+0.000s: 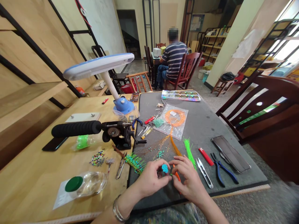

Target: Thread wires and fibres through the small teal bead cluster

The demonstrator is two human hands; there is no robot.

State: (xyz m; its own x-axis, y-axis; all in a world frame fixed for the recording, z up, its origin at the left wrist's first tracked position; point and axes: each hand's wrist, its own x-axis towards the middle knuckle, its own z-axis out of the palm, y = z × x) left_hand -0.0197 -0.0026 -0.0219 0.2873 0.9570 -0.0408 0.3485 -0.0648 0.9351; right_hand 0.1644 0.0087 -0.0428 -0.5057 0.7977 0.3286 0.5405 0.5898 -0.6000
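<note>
A gray mat (205, 124) covers part of the wooden surface (81, 174), beneath a blue-and-white lamp (100, 64). Over the mat, the left hand (153, 177) closes its fingers around a turquoise bead cluster (164, 168). Just beside it, the right hand (187, 175) curls at an orange piece (176, 175); its grip is unclear. Blue-handled pliers (220, 171), silver snips (204, 173) and loose turquoise beads (160, 154) lie nearby.

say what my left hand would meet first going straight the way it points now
Most likely the right hand, whose fingertips are close to those of the left hand, though depth between them is unclear.
</note>
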